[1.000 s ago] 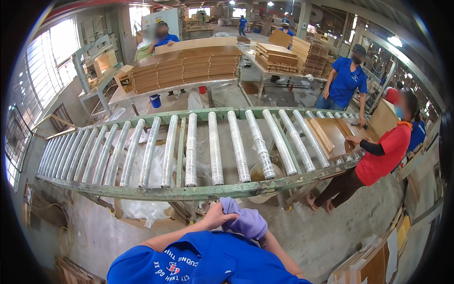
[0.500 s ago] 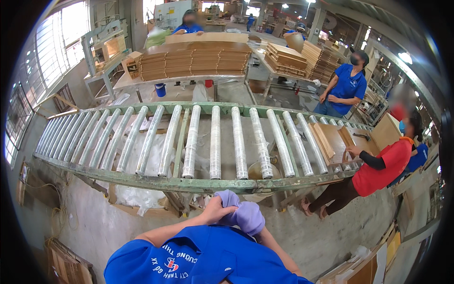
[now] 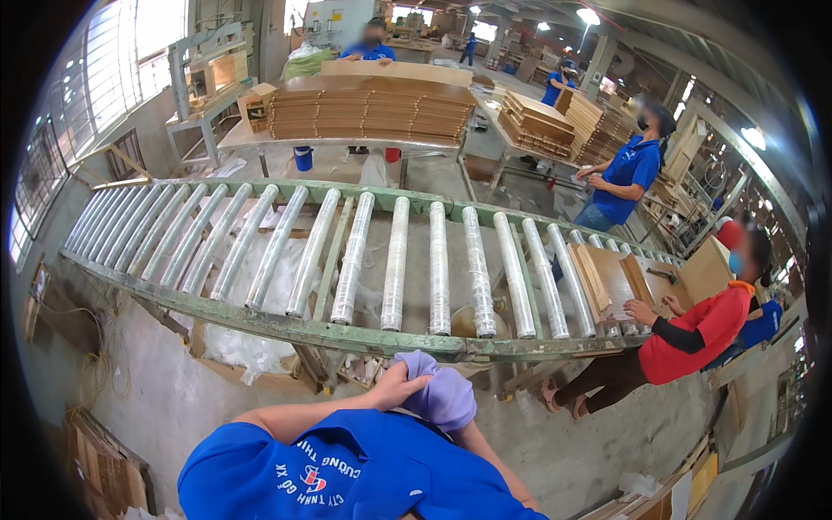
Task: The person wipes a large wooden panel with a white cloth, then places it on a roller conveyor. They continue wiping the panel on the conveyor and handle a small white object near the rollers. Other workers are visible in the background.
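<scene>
In front of my chest, my left hand pinches the edge of a lavender cloth, its fingers closed on the fabric. The same cloth covers my right hand completely, bunched round it down to the wrist, so its fingers are hidden. My right forearm comes out from under the cloth. Both hands are held close together on the near side of a green-framed roller conveyor, apart from its rail.
Wrapped rollers cross before me. At right, a co-worker in red touches wooden panels on the conveyor; a hammer lies there. Beyond stand stacked brown panels and a person in blue.
My view has shifted slightly. My left hand still grips the cloth over my right hand. The co-worker in red now has both hands showing near the panels; the person in blue has raised their hands.
</scene>
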Demonstrator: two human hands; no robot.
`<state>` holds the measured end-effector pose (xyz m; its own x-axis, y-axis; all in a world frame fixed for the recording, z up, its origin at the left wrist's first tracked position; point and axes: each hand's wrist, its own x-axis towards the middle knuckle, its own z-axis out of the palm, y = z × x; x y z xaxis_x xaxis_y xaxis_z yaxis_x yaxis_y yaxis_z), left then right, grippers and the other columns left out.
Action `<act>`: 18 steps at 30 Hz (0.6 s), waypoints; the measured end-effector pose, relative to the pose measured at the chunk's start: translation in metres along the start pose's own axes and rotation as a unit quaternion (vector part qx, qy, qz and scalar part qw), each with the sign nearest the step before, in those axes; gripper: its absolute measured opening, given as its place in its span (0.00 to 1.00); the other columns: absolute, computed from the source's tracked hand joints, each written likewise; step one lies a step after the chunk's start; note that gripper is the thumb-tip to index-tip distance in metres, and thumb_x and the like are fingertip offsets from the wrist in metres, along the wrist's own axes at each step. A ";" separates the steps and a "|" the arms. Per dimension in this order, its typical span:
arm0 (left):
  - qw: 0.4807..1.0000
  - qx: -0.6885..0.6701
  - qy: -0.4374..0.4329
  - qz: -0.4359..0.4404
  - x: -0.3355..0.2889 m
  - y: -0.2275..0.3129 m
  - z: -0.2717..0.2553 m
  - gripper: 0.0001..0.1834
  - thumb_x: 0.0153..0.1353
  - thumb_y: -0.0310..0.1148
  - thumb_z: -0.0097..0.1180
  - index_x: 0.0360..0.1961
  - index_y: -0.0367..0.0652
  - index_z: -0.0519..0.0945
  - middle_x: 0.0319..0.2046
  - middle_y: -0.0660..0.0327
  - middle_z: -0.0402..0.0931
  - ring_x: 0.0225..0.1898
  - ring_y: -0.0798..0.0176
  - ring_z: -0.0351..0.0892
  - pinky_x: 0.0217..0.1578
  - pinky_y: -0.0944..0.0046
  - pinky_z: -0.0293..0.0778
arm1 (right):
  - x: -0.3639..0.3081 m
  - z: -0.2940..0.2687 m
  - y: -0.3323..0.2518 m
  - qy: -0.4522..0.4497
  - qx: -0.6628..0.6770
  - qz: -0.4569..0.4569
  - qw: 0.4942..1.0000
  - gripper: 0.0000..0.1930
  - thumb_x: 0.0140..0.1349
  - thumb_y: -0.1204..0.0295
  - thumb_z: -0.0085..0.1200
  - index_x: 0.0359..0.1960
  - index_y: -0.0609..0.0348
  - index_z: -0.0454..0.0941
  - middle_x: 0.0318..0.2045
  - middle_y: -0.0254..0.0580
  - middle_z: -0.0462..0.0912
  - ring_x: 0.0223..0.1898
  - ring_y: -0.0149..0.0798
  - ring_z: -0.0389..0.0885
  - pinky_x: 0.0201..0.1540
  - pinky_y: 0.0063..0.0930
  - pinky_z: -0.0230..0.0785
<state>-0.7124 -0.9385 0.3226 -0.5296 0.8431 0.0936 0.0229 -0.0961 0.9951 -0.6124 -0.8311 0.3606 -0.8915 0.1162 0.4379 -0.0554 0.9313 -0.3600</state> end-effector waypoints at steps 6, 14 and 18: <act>0.999 -0.006 0.041 0.031 0.002 -0.009 -0.005 0.10 0.57 0.30 0.52 0.38 0.37 0.73 0.33 0.61 0.73 0.37 0.68 0.70 0.41 0.67 0.67 | 0.006 0.018 0.005 -0.026 -0.151 -0.012 0.988 0.08 0.48 0.71 0.50 0.14 0.56 0.72 0.16 0.47 0.72 0.20 0.48 0.73 0.22 0.42 0.63; 0.995 -0.082 0.057 -0.023 -0.010 0.008 -0.042 0.13 0.60 0.38 0.53 0.37 0.39 0.75 0.32 0.65 0.74 0.34 0.72 0.71 0.37 0.69 0.69 | 0.024 0.036 -0.009 -0.097 0.005 -0.102 0.990 0.02 0.44 0.71 0.51 0.20 0.53 0.71 0.12 0.45 0.70 0.17 0.50 0.72 0.20 0.44 0.63; 0.996 0.078 0.048 0.021 -0.031 0.026 -0.072 0.16 0.63 0.42 0.47 0.32 0.39 0.74 0.26 0.63 0.74 0.29 0.69 0.70 0.32 0.65 0.68 | 0.038 0.052 -0.004 -0.280 0.120 -0.189 0.934 0.08 0.49 0.76 0.47 0.33 0.59 0.73 0.26 0.46 0.77 0.32 0.49 0.77 0.33 0.37 0.68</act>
<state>-0.7562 -1.0052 0.3434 -0.6043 0.7846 0.1389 0.1742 -0.0400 0.9839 -0.6698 -0.8486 0.3355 -0.8797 -0.4657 0.0967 -0.4526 0.7572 -0.4709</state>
